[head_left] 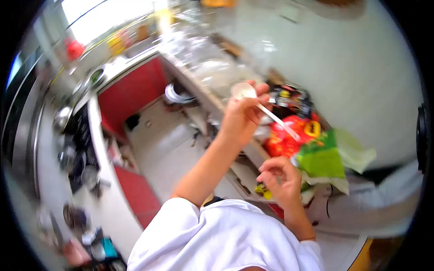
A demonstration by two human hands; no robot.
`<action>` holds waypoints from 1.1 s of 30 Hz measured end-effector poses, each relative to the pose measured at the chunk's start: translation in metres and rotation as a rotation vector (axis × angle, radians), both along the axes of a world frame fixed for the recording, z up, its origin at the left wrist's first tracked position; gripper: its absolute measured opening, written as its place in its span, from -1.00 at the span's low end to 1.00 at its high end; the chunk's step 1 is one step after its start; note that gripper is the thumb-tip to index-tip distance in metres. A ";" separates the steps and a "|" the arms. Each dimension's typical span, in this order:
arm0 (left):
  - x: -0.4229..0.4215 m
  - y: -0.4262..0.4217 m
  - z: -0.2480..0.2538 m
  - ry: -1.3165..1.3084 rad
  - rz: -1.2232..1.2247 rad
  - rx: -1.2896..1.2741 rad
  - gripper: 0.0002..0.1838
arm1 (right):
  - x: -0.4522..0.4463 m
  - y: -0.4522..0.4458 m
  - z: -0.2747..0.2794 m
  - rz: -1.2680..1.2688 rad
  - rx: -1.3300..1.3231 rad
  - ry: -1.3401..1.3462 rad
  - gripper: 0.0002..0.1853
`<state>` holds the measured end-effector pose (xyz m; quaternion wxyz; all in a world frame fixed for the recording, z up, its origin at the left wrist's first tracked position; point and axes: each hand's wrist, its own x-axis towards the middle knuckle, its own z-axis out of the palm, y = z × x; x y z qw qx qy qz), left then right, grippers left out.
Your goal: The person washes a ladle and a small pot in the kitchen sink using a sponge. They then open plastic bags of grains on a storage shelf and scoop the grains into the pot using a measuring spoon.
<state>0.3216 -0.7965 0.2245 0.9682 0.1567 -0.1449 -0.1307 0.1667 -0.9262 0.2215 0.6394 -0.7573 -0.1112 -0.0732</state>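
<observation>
My left hand (244,113) is closed on a white spoon (275,119), gripping it close to its round bowl, which faces up. The spoon's long handle slants down to the right, over a red package (287,135). Lower and to the right is my right hand (281,177), its fingers loosely curled with a gap at the thumb and nothing visible between them. Beside it lies a green and white bag (322,156). A small yellow item (263,190) shows just below its fingers.
Clear plastic bags (212,67) and dark packets (289,100) lie along the counter by the wall. Across the floor (162,144), a second counter (108,189) with red cabinets holds a stove and pans. A sink (140,47) is below the window.
</observation>
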 end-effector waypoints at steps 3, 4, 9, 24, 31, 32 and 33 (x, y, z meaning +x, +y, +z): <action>-0.042 0.040 -0.025 0.178 0.041 0.034 -0.53 | 0.032 0.032 -0.038 0.050 0.288 0.054 -0.24; -0.053 0.052 -0.037 0.197 0.040 0.038 -0.54 | 0.036 0.045 -0.042 0.072 0.340 0.035 -0.16; -0.086 0.099 -0.095 0.355 0.124 -0.064 -0.56 | 0.051 0.081 -0.080 0.238 0.470 0.119 -0.40; -0.185 0.556 -0.405 1.313 1.440 1.965 -0.19 | 0.105 0.173 -0.084 0.252 0.240 0.185 -0.69; -0.186 0.631 -0.387 1.800 0.944 1.838 -0.03 | 0.110 0.175 -0.046 0.061 0.237 -0.016 -0.70; -0.185 0.634 -0.404 1.780 1.138 1.963 -0.15 | 0.111 0.172 -0.044 0.020 0.181 -0.044 -0.64; -0.181 0.617 -0.378 1.678 1.201 1.815 -0.33 | 0.112 0.168 -0.041 -0.004 0.179 -0.049 -0.64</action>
